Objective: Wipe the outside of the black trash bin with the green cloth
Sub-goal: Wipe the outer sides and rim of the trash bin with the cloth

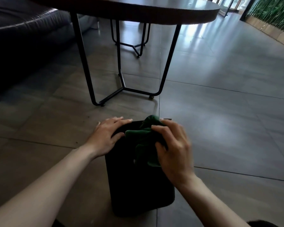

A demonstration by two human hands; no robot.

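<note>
The black trash bin [138,185] lies on the tiled floor in front of me, low in the head view, its broad side facing up. My left hand [107,136] rests flat on the bin's far left edge, fingers spread over it. My right hand [172,148] is closed on the crumpled green cloth [144,138] and presses it against the bin's upper surface near the far end. Part of the cloth is hidden under my right palm.
A round dark table [154,9] on thin black metal legs [121,89] stands just beyond the bin. A dark leather sofa [23,38] is at the far left. A green plant wall [272,12] runs along the far right. Grey floor tiles [228,112] stretch to the right.
</note>
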